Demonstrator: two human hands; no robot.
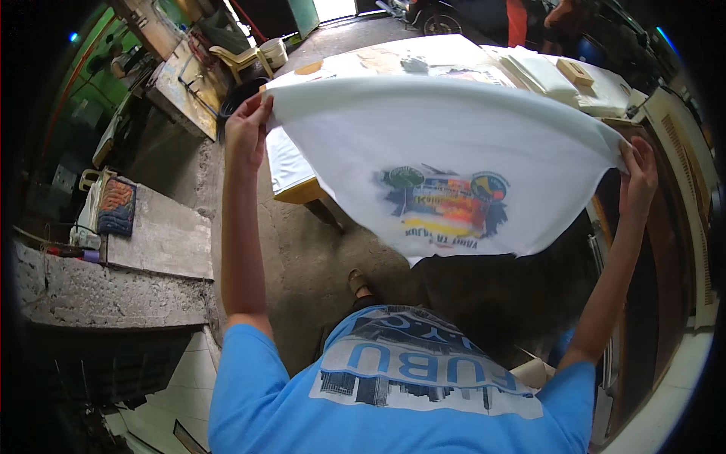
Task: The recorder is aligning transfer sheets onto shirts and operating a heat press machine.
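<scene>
A white printed cloth [355, 129], possibly a shirt, is stretched in the air between my two hands. Its lower part hangs toward me and bears a colourful print with dark edges. My left hand [247, 129] pinches the far left corner, arm held straight out. At the opposite corner my right hand [640, 168] grips the fabric between thumb and fingers. Behind and partly under the raised cloth lies a long table [423, 51] covered in white, with coloured stains; the cloth hides much of it.
Folded white cloths [529, 72] and a small tan box [575, 73] lie at the table's far right. A cream chair [242, 59] and white bucket [274, 52] stand far left. Left of me is a concrete ledge [159, 234] with a patterned cloth [118, 206]. Framed boards [681, 174] line the right.
</scene>
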